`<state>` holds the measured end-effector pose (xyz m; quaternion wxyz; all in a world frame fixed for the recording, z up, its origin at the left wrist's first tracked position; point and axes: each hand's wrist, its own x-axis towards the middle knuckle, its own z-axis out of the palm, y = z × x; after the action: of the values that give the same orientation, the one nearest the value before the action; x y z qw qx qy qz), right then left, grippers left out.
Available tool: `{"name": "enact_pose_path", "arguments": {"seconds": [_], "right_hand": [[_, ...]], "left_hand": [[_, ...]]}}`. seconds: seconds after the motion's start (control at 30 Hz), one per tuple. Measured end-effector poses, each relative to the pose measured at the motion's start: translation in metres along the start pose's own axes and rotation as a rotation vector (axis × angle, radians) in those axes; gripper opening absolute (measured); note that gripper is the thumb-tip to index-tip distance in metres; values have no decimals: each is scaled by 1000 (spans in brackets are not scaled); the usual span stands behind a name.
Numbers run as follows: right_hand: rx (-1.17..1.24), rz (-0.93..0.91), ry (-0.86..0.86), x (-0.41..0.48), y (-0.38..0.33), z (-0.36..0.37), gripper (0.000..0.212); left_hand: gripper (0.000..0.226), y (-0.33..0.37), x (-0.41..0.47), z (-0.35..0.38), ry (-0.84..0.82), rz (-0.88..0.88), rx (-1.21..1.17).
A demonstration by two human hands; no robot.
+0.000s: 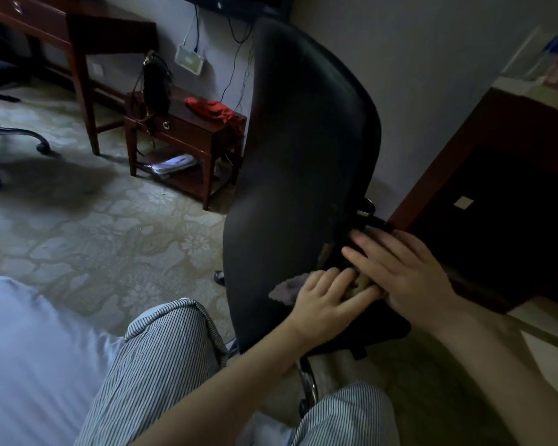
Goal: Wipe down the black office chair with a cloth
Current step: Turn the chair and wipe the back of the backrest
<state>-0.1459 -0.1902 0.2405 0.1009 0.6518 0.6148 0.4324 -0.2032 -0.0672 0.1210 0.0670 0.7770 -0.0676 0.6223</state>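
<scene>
Chair (pixel 303 140): flat left hand (pixel 322 300) and right hand (pixel 406 272) press cloth (pixel 284 289) at its edge (cabinet (pixel 496 204) close).

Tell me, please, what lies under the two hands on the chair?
A cloth, pressed onto the black office chair by the left hand and right hand. One fuzzy corner sticks out; the rest is covered.

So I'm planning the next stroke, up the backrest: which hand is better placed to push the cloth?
Left, probably. The left hand lies flat on the cloth at the foot of the backrest. The right hand rests farther out, beside the wooden cabinet.
</scene>
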Motion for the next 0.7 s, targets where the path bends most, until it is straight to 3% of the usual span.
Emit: {"name": "enact_pose_path", "arguments": {"seconds": [0.17, 0.4, 0.57, 0.7], "right_hand": [[108, 126, -213, -8, -8, 20, 60], [173, 272, -290, 10, -23, 47, 60], [187, 259, -371, 18, -34, 64, 60], [230, 334, -468, 24, -44, 78, 74]], "left_hand": [[22, -17, -5, 6, -60, 145, 194], [28, -71, -6, -8, -132, 162, 365], [31, -141, 3, -13, -296, 32, 562], [33, -189, 30, -14, -494, -227, 556]]}}
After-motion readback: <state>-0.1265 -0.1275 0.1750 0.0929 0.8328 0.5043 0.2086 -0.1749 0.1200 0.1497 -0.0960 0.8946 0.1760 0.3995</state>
